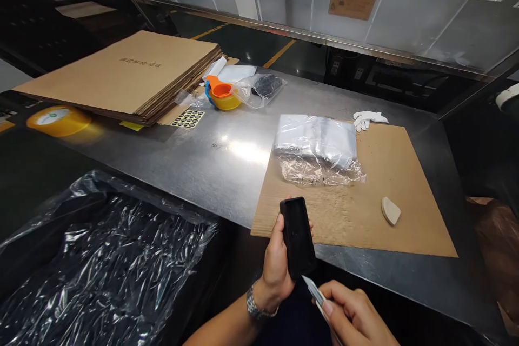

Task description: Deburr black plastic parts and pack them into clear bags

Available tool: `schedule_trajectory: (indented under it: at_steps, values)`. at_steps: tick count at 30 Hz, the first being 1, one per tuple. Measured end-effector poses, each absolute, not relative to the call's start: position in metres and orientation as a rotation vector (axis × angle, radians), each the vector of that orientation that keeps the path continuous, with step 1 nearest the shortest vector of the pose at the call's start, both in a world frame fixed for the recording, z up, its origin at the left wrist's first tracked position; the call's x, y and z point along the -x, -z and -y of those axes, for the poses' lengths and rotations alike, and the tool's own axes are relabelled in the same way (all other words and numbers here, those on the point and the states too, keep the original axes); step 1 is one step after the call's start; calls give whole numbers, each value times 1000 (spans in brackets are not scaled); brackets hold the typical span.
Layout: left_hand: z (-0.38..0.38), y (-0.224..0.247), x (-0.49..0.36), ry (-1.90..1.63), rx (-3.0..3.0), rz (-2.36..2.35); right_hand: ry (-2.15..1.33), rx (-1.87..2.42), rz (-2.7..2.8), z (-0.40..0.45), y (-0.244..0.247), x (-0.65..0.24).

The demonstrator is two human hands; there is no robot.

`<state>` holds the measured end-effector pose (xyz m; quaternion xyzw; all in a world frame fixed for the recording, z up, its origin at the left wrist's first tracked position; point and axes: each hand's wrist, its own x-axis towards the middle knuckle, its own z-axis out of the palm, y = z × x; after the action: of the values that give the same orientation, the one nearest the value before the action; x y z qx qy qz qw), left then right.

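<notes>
A black rectangular piece with a hollow inside (298, 238) lies tilted in my left hand (274, 267), whose thumb and fingers grip its two sides. A metal watch circles that wrist. My right hand (352, 311) is closed round a utility knife (315, 293) with its blade out. The blade's tip is close to the lower end of the black piece; whether they touch I cannot tell. Both hands are at the near edge of the metal table, in front of a cardboard sheet (409, 173).
On the cardboard lie clear plastic bags (316, 143), a beige wedge-shaped block (390, 211) and a white glove (368, 119). Farther left are a tape dispenser (222, 94), round stickers (188, 118), stacked flat cardboard (133, 75) and a yellow tape roll (59, 120). Black plastic wrapping (101, 265) fills the lower left.
</notes>
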<state>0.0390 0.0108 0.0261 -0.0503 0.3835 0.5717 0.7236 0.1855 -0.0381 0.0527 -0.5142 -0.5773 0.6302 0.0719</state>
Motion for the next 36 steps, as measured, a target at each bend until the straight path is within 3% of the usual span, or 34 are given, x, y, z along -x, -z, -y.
schedule_trajectory:
  at_steps: [27,36]
  values:
    - [-4,-23,-44,-1492,-61,-983,-1770,1553,1877,36,-52,-182]
    - [-4,-21,-45,-1558,-145,-1006,-1943,1452,1813,34,-45,-184]
